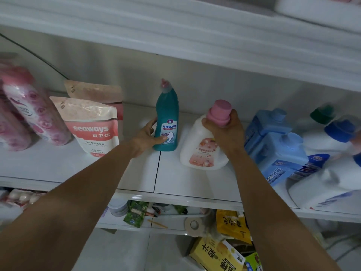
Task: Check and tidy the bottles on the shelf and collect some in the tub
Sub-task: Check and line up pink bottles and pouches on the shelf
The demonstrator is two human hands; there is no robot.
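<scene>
At the centre of the frame we see the left hand (145, 137) wrapped round the lower body of a teal plastic toilet-cleaner bottle with a bent neck and pink cap (166, 114). Its thumb lies across the label and the other fingers reach round the bottle's left side. This bottle stands upright on the white shelf board (136, 173), close to the back wall.

Just right of it, the right hand (227, 132) clasps a white plastic jug with a floral pink label (201, 153) from above, its fingers curled round the collar of the round pink screw cap (221, 109). The jug rests on the same board, a little apart from the teal bottle.

Left of centre we find a pink-and-white soft refill pouch printed "seaways" (93, 130), with a second matching pouch (95, 90) right behind it. At the far left edge stand blurred pink rose-patterned bottles (33, 110). To the right, pale blue square jugs (277, 145) sit just beside the right wrist. Past them are white jugs with blue and green caps (338, 130), too blurred for us to read.

Along the bottom, a lower shelf holds a roll of tape (193, 224), yellow packets (232, 225) and a yellow carton (214, 255).
</scene>
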